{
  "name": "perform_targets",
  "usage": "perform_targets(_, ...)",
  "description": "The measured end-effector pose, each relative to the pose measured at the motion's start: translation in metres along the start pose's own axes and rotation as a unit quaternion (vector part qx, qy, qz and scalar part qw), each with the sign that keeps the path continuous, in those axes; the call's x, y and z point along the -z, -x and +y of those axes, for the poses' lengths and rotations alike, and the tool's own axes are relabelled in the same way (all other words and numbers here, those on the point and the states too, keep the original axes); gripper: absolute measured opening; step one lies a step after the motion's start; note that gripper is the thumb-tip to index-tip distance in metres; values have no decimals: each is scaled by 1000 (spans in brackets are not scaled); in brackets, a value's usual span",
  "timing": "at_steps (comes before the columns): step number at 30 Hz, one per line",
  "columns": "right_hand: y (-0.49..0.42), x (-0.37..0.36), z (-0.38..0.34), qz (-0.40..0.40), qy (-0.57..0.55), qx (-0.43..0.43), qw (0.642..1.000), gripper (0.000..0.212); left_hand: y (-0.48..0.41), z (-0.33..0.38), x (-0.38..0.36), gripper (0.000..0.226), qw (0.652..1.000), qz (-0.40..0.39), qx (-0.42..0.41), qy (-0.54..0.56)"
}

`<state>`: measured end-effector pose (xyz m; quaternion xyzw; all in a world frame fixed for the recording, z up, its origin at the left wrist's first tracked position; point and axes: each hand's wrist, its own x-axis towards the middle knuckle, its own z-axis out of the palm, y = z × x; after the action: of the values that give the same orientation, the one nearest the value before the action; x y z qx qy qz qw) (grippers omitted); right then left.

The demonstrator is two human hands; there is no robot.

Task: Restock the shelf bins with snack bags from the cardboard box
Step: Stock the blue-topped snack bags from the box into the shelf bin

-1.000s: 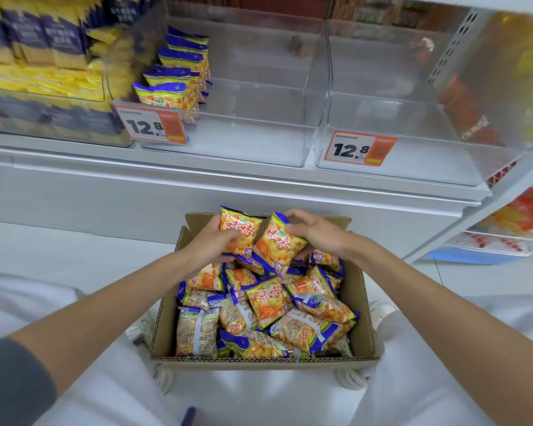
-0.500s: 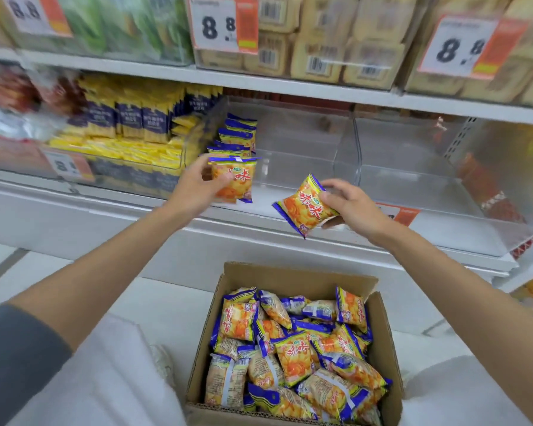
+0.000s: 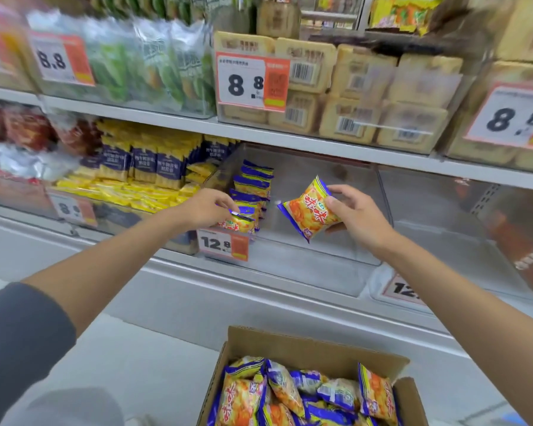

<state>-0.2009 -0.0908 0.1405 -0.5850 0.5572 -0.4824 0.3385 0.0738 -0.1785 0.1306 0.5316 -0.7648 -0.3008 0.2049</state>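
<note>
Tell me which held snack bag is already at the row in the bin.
The bag the left hand pinches, at the front of the row; the right hand holds its bag in mid-air.

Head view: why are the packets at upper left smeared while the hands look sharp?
Head view: likely camera motion blurs the green packets at the frame's edge; the right hand and its orange snack bag, and the left hand pinching a second bag, sit near the centre and read crisply. Head view: the wide lens bows the shelf edge.
</note>
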Motion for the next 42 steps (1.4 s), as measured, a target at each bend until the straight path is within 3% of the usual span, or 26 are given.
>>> perform_targets(5,-10,-1,9,-10,35,-6,999,18,1,0,3,34,991,53,-73,-99)
perform_targets(9,-18,-4,12,-2,46,-34,998,27,-6,6,7,20,984,-37,-21,-171)
perform_targets(12,-24,-7,15,-11,56,-55,997,29,-12,15,11,19,993,-56,26,-104)
perform_targets(16,-44,-11,20,5,70,-75,995,23,-25,16,-4,27,995,54,-42,-70)
perform_targets(20,-83,-15,36,42,92,-101,990,11,-64,18,-33,43,995,25,-82,-57)
perform_targets(25,-141,-32,62,41,105,-137,984,22,-110,0,-54,64,959,-50,-69,-272)
perform_targets(29,-175,-46,91,85,83,-175,977,67,-120,-13,-59,61,958,-51,-77,-272)
perform_targets(35,-189,-66,115,168,88,-250,950,72,-124,-15,-59,60,960,-32,-94,-260)
perform_targets(39,-187,-74,119,185,159,-112,963,41,-122,-12,-59,59,959,-36,-90,-265)
perform_targets(42,-187,-74,121,179,180,-56,965,49,-120,-10,-56,58,961,-41,-90,-259)
